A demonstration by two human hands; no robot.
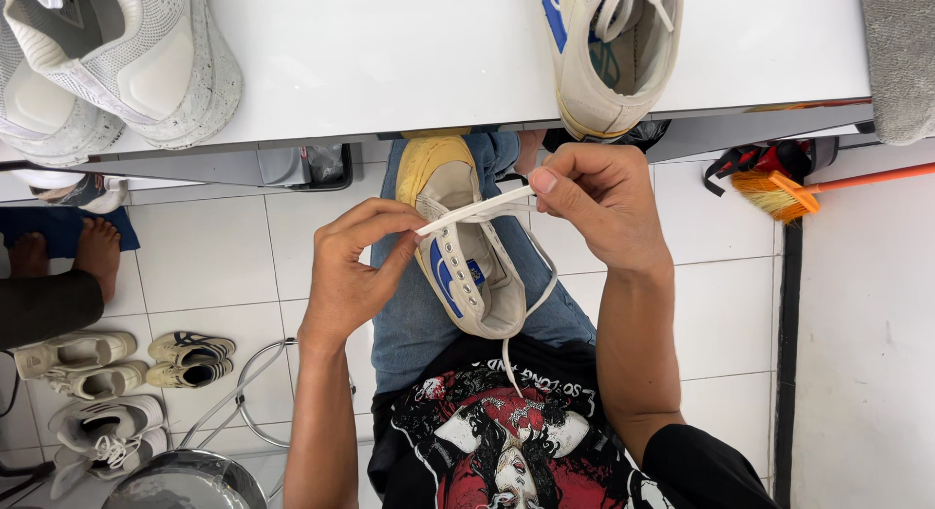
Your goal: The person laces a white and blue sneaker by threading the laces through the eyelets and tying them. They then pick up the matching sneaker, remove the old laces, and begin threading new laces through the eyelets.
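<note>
A cream canvas sneaker [466, 265] with a blue side stripe and a yellowed toe lies on my lap, toe pointing away. A flat white shoelace [477, 212] stretches across its eyelets. My left hand [355, 265] pinches one end of the lace beside the shoe's left eyelet row. My right hand [596, 199] pinches the other end above the shoe's right side. A loose length of lace [508, 358] hangs down over my black printed shirt.
A white table [390, 51] spans the top, carrying the matching cream sneaker [614, 56] at its edge and grey mesh sneakers [107, 56] at left. Several shoes [117, 368] sit on the tiled floor at left beside another person's bare feet [97, 251]. An orange broom [779, 189] lies at right.
</note>
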